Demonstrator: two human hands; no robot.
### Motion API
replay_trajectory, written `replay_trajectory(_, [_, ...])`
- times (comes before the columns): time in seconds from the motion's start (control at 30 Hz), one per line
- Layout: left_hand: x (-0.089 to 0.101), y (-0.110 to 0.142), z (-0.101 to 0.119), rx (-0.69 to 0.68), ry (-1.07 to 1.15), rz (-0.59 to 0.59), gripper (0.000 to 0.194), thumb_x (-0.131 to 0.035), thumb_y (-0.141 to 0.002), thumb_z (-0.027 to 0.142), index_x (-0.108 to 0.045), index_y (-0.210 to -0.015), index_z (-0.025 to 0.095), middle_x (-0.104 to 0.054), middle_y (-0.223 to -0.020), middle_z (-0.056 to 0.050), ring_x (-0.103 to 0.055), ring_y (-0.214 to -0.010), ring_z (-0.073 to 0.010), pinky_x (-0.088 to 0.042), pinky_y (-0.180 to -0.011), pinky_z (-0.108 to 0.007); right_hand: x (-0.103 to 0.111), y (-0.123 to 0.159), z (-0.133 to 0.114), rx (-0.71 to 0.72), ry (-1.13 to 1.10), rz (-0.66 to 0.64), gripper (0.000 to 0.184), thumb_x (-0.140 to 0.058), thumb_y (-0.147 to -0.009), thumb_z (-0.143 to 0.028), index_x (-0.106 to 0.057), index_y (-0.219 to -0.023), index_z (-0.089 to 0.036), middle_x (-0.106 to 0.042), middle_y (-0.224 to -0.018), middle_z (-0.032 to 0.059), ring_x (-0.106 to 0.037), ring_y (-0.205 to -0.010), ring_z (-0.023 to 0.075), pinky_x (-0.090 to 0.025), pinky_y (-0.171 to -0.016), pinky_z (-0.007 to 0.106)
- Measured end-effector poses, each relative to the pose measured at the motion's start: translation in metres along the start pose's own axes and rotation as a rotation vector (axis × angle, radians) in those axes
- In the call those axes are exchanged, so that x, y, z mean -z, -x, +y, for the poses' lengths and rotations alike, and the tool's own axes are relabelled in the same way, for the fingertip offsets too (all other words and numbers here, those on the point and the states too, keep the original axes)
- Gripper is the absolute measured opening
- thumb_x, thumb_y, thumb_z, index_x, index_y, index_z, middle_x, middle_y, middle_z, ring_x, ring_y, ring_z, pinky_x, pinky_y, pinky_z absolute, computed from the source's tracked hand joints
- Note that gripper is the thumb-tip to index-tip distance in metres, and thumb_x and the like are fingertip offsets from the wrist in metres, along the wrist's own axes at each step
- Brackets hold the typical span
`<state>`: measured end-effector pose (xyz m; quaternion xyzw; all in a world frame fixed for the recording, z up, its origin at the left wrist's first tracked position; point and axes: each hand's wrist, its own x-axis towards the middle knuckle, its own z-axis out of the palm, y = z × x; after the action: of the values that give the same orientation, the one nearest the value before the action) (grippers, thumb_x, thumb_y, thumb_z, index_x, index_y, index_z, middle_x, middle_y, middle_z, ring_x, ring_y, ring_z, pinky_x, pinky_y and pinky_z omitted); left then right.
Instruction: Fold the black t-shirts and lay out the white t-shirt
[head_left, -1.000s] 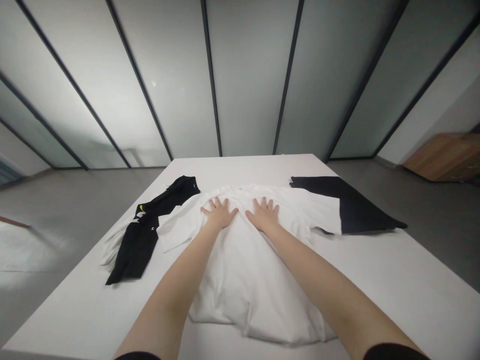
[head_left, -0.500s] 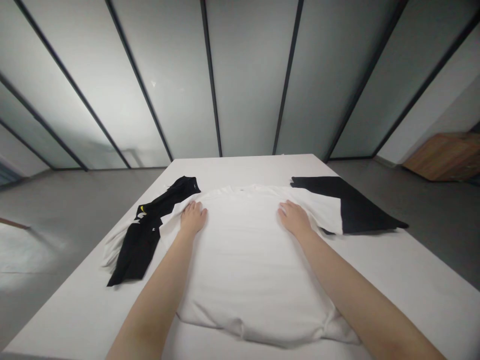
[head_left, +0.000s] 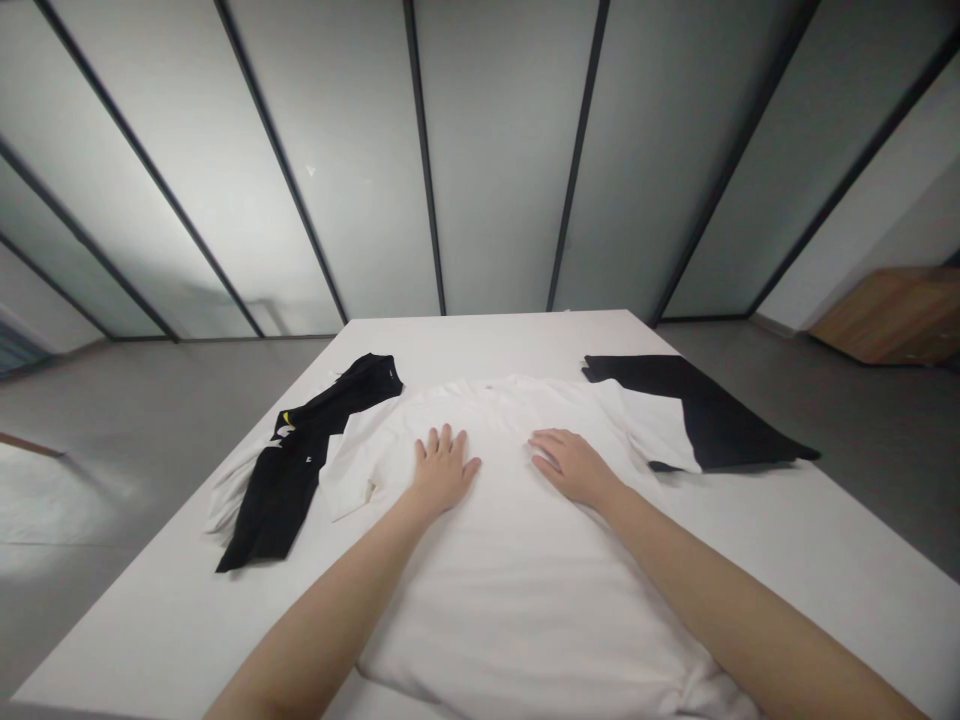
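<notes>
A white T-shirt lies spread out before me, its collar toward the far side and its sleeves out to left and right. On the left part of its chest rests my left hand, palm down with fingers spread. My right hand lies on the right part of the chest, fingers stretched inward. Neither hand grips the cloth. The shirt's hem is wrinkled near the bottom of the view, where the view's edge cuts it off.
The white table bears other clothes. At the left lies a black garment with white and yellow marks, beside a pale one. A dark folded garment lies right, partly under the shirt's sleeve. Frosted glass panels stand behind.
Both hands have moved inward and a little nearer to me over the shirt. The hem has shifted toward me, and the left sleeve lies more exposed.
</notes>
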<state>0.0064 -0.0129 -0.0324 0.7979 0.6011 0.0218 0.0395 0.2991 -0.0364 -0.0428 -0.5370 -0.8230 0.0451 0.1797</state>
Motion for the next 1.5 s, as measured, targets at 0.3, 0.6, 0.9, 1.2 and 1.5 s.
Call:
replay_trajectory(0.3, [-0.006, 0.032, 0.001, 0.017, -0.061, 0.069, 0.065, -0.039, -0.109, 0.053, -0.045, -0.163, 0.016, -0.034, -0.173, -0.022, -0.031, -0.159, -0.043, -0.027, -0.127, -0.061, -0.004, 0.023, 0.014, -0.121, 0.086, 0.036, 0.044, -0.05, -0.106, -0.036, -0.071, -0.141, -0.019, -0.061, -0.154, 0.0165, -0.055, -0.144, 0.0349, -0.041, -0.121, 0.054])
replay_trajectory(0.6, [-0.003, 0.064, 0.037, -0.1, -0.061, 0.053, 0.066, -0.045, -0.105, 0.058, -0.05, -0.16, 0.021, -0.048, -0.163, -0.023, -0.04, -0.151, -0.046, -0.032, -0.119, -0.074, -0.011, 0.042, -0.055, -0.301, 0.225, -0.099, 0.056, -0.052, -0.106, -0.045, -0.057, -0.156, -0.02, -0.046, -0.165, 0.0224, -0.043, -0.15, 0.045, -0.032, -0.121, 0.064])
replay_trajectory(0.9, [-0.001, -0.02, 0.034, 0.032, -0.064, -0.06, 0.074, -0.037, -0.106, 0.06, -0.038, -0.168, 0.02, -0.035, -0.17, -0.027, -0.031, -0.155, -0.0515, -0.033, -0.111, -0.083, -0.019, -0.04, -0.024, -0.306, 0.219, -0.193, 0.059, -0.04, -0.111, -0.045, -0.042, -0.167, -0.024, -0.03, -0.176, 0.0189, -0.029, -0.16, 0.0443, -0.024, -0.123, 0.068])
replay_trajectory(1.2, [-0.001, -0.109, 0.008, 0.022, 0.012, 0.021, 0.071, -0.037, -0.106, 0.059, -0.039, -0.167, 0.021, -0.026, -0.175, -0.024, -0.025, -0.16, -0.0471, -0.021, -0.119, -0.082, -0.007, -0.104, -0.007, -0.348, 0.267, -0.049, 0.037, -0.041, -0.111, -0.032, -0.065, -0.135, -0.018, -0.066, -0.138, 0.0193, -0.059, -0.13, 0.0311, -0.045, -0.108, 0.042])
replay_trajectory(1.5, [0.0, -0.062, -0.066, -0.248, 0.288, 0.267, 0.022, -0.055, -0.1, 0.032, -0.073, -0.1, 0.019, -0.071, -0.105, -0.013, -0.065, -0.107, -0.029, -0.05, -0.104, -0.045, -0.002, -0.031, 0.03, -0.188, 0.114, -0.043, 0.041, -0.05, -0.105, -0.03, -0.067, -0.139, -0.016, -0.064, -0.143, 0.0184, -0.057, -0.134, 0.0309, -0.04, -0.119, 0.044])
